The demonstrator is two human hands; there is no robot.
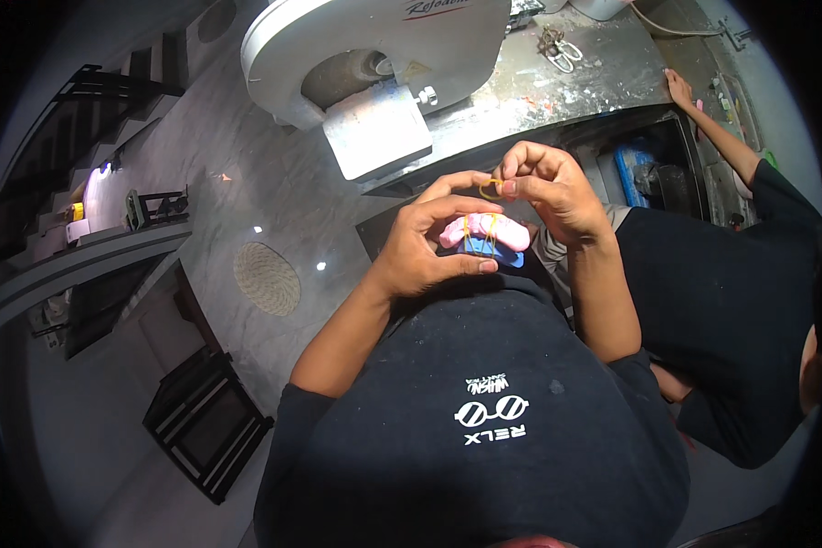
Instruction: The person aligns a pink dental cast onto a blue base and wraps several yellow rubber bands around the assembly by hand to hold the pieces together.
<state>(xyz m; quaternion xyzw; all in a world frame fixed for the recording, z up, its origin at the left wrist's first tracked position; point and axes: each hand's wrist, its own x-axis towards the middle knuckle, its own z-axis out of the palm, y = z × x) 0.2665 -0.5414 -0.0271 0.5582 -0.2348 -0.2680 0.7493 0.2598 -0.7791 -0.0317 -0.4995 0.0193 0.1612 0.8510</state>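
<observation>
In front of my chest, my left hand (409, 245) grips a pink dental model (513, 237) between thumb and fingers. Its blue base (507, 257) lies against the pink part on the side nearer my body. Thin yellow rubber bands (492, 226) are wrapped around both parts. Just above, my right hand (562, 196) pinches another yellow rubber band (491, 190), pulled into a small loop. A fingertip of my left hand reaches up beside this loop; whether it is hooked in it, I cannot tell.
A large white machine (374, 46) with a flat white table (379, 132) stands ahead of my hands, on a stained worktop (484, 114). Metal pieces (557, 50) lie farther back. At my right a co-worker in a dark shirt (721, 292) rests a hand (678, 89) on the worktop.
</observation>
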